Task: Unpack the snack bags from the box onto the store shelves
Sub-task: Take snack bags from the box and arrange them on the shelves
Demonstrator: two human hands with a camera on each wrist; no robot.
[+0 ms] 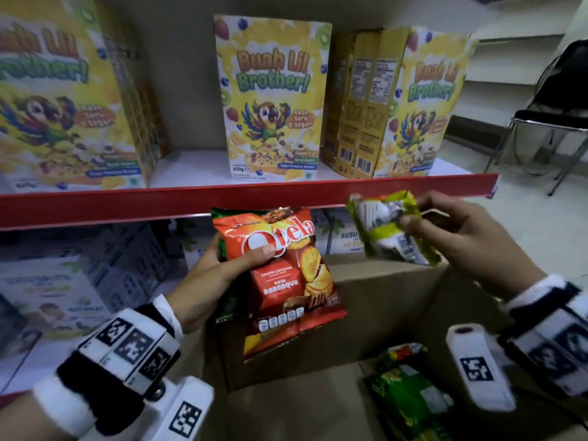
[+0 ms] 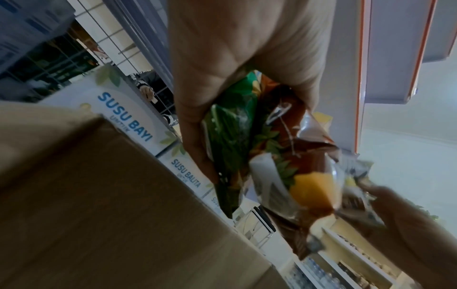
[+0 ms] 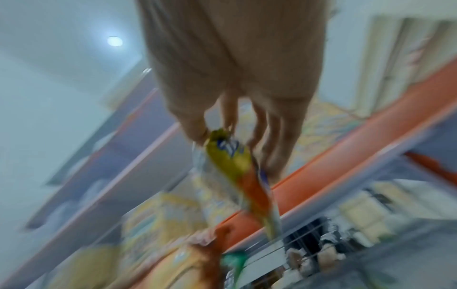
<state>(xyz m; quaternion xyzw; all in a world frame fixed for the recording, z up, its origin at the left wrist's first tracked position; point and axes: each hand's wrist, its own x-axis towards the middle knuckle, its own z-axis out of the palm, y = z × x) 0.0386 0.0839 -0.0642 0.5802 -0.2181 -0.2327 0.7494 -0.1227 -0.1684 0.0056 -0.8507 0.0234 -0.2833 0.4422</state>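
My left hand (image 1: 222, 268) grips a red Qtela barbeque chip bag (image 1: 288, 281) with a green bag (image 1: 227, 300) stacked behind it; the thumb lies across the red front. In the left wrist view the green bag (image 2: 230, 136) and the red bag's back (image 2: 296, 160) sit in the curled fingers. My right hand (image 1: 458, 237) pinches a small yellow-green snack bag (image 1: 391, 227) by its edge, held up beside the red bag; it appears blurred as the yellow-green bag (image 3: 237, 168) in the right wrist view. Below both hands stands the open cardboard box (image 1: 375, 307) with more green snack bags (image 1: 410, 399) inside.
A red-edged shelf (image 1: 248, 198) carries yellow cereal boxes (image 1: 273, 100) with gaps of bare shelf between them. The lower shelf holds white milk boxes (image 1: 343, 237). A black chair (image 1: 553, 119) stands on the floor at the far right.
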